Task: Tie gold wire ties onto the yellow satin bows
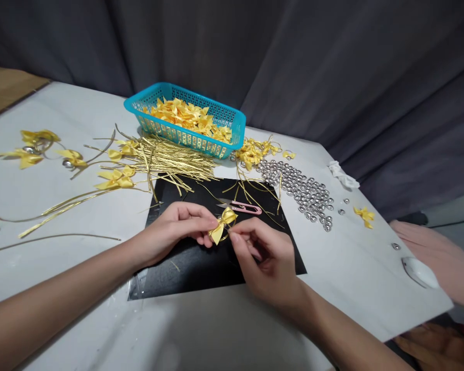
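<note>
Over a black mat (201, 268), my left hand (183, 229) pinches the left side of a yellow ribbon bow (225, 222). A thin gold cord loops at the bow's right side, and the fingertips of my right hand (261, 250) are closed on it. Just beyond the bow lie pink-handled thread snips (245, 207). Gold cords (170, 159) are piled behind the mat. Many silver bells or beads (305, 190) are spread to the right; their exact kind is too small to tell.
A blue basket (185, 135) full of yellow bows stands at the back. More bows with cords (116, 178) lie at left. At right are a loose bow (364, 216), crumpled white pieces (344, 175) and a white oval object (420, 273) near the table edge.
</note>
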Tool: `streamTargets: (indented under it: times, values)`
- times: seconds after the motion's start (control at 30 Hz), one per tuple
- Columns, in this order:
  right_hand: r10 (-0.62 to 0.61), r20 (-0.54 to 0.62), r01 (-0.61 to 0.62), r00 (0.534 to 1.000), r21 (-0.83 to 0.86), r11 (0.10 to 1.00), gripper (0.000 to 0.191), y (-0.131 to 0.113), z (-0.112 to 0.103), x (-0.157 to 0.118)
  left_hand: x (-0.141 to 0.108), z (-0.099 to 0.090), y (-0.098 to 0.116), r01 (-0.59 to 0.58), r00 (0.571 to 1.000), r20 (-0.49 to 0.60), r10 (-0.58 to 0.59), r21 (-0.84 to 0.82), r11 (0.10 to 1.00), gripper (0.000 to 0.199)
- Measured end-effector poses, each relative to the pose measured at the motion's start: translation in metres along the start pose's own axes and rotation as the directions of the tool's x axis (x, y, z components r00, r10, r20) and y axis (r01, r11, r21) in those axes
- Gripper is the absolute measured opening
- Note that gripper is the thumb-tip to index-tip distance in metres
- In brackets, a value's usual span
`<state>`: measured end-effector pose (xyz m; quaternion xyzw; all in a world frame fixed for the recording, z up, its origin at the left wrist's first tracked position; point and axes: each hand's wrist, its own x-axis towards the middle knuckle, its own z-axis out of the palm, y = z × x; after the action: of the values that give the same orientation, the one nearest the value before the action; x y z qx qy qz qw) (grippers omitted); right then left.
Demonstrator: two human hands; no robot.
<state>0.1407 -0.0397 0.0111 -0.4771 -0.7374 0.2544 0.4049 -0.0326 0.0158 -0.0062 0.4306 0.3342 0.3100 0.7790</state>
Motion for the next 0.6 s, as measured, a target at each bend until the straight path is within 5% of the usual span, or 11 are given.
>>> streamTargets:
  times: [0.6]
  values:
    - [0.0, 0.014, 0.0, 1.0, -0.013, 1.0, 0.01, 0.0011, 0.0014, 0.0007, 0.0001, 0.0007, 0.0001, -0.001, 1.0, 0.003, 0.001, 0.034, 0.999, 0.013]
